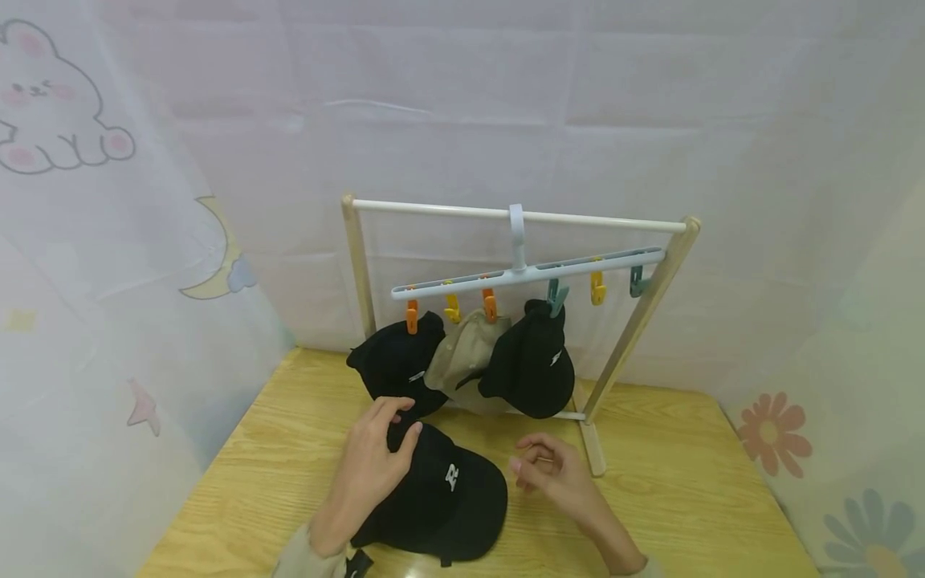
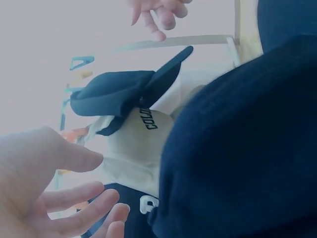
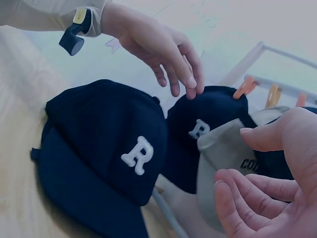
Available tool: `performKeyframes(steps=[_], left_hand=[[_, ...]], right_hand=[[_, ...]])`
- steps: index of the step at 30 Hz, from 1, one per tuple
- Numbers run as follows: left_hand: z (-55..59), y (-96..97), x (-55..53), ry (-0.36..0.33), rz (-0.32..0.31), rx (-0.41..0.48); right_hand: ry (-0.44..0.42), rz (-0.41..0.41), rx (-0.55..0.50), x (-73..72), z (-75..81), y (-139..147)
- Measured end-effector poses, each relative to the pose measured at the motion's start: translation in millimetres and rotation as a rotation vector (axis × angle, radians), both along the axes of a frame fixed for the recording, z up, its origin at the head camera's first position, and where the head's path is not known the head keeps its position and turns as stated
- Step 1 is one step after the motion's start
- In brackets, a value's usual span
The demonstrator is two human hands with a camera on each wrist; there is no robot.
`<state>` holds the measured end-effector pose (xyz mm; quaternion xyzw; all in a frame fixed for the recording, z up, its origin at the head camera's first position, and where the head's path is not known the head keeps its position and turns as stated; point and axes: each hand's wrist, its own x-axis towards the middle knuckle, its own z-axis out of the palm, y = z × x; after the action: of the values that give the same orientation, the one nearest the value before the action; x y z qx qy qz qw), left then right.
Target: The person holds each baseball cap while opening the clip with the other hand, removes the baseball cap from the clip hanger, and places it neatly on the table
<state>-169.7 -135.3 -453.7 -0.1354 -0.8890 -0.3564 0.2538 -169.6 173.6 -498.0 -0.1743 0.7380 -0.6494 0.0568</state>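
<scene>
A black baseball cap [image 1: 462,498] with a white R lies on the wooden table, brim toward the right. My left hand [image 1: 373,457] hovers over its crown, fingers loosely bent and holding nothing. To the cap's right, my right hand [image 1: 552,478] is in the air with relaxed fingers, also holding nothing. Behind them three caps hang from a light-blue clip hanger [image 1: 462,285]: a black cap [image 1: 397,361] at the left, a beige cap [image 3: 218,148] with dark lettering in the middle, and another black cap [image 1: 535,361] at the right.
The hanger hooks over the white rail [image 1: 433,209] of a rack with wooden posts [image 1: 636,321]. A yellow clip [image 1: 597,287] and a dark green clip [image 1: 637,281] hang at its right end with no cap in them. A printed cloth [image 1: 462,104] stands behind the table [image 1: 686,482].
</scene>
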Motion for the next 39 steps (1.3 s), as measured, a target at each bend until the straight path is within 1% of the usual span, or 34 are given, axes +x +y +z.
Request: performKeyframes(steps=[5, 10, 14, 17, 22, 25, 30, 33, 39], left_hand=[[6.7, 5.5, -3.8, 0.024, -0.039, 0.016], [11.5, 10.2, -5.8, 0.034, -0.071, 0.039], [16.5, 16.2, -7.5, 0.055, -0.098, 0.055], [19.2, 21.1, -9.8, 0.068, -0.12, 0.069], [23.0, 28.3, -12.1, 0.057, -0.151, 0.096], [25.9, 32.4, -13.8, 0.049, -0.177, 0.105], [30.9, 37.1, -19.1, 0.055, -0.211, 0.111], [34.5, 39.9, -21.9, 0.065, -0.224, 0.117], [44.3, 46.2, -24.3, 0.086, -0.266, 0.13]], right_hand=[[0.03, -0.053, 0.015, -0.1, 12.2, 2], [0.077, -0.111, 0.02, -1.2, 16.9, 6], [0.135, -0.134, 0.01, -2.1, 20.9, 9], [0.157, -0.151, -0.005, -3.9, 25.1, 10], [0.156, -0.199, -0.019, -7.3, 34.0, 11], [0.185, -0.241, -0.025, -9.3, 39.8, 11], [0.272, -0.302, -0.091, -14.3, 50.6, 11], [0.306, -0.331, -0.135, -18.3, 58.4, 13], [0.388, -0.421, -0.188, -29.3, 76.3, 20]])
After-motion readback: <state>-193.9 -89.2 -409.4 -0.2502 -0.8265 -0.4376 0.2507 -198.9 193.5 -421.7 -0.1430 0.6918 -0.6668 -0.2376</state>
